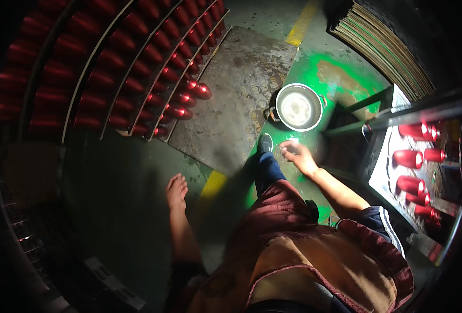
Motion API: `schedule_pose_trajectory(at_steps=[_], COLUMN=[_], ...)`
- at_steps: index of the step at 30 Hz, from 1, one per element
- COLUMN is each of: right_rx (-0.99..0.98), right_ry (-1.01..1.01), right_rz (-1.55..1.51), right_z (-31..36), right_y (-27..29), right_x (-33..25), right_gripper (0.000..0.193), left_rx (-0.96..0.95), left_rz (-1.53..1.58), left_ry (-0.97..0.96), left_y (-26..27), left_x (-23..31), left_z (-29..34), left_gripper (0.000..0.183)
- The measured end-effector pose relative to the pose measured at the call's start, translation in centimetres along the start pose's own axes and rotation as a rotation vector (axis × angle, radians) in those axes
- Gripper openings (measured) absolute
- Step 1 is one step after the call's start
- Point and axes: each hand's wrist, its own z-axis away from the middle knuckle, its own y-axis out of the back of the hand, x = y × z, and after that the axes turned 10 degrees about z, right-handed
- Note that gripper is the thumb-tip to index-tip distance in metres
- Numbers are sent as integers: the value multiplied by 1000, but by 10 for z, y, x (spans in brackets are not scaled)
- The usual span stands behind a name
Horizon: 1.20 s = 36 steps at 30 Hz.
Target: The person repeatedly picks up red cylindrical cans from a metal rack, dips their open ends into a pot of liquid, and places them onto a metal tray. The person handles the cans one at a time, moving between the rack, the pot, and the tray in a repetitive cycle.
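Note:
My left hand [176,191] hangs over the floor at the left, fingers loosely stretched out, with nothing in it. Just below a round metal pot [278,109] is my right hand [300,157]; its fingers are bent and apart, and I see nothing held in them. The pot stands on the floor, has two side handles, and looks pale inside. Shiny red rounded bottle-like pieces [151,53] lie in stacked layers between thin boards at the upper left. A few [203,91] jut out at the stack's edge. Neither hand touches them.
A worn brown board [231,78] lies beside the stack. More red pieces [408,158] stand on a brightly lit bench [382,175] at the right, with a dark frame around it. Thin sheets [382,44] are piled at the upper right. My shoe [265,142] is near the pot.

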Motion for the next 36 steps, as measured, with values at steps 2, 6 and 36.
schedule_pose_trajectory(at_steps=[2, 6, 36], right_rx=[-35, -111, 14], right_ry=[127, 155, 395], right_rz=[228, 36, 523], right_z=[-72, -225, -801], right_y=[-19, -74, -375], right_x=[-6, -20, 76], right_gripper=[27, 33, 46], left_rx=[148, 206, -521], left_rz=[-101, -34, -220], left_ry=[54, 66, -384], left_y=[-2, -33, -203], left_x=[15, 24, -11], left_z=[-34, -140, -720], left_gripper=[21, 25, 51])
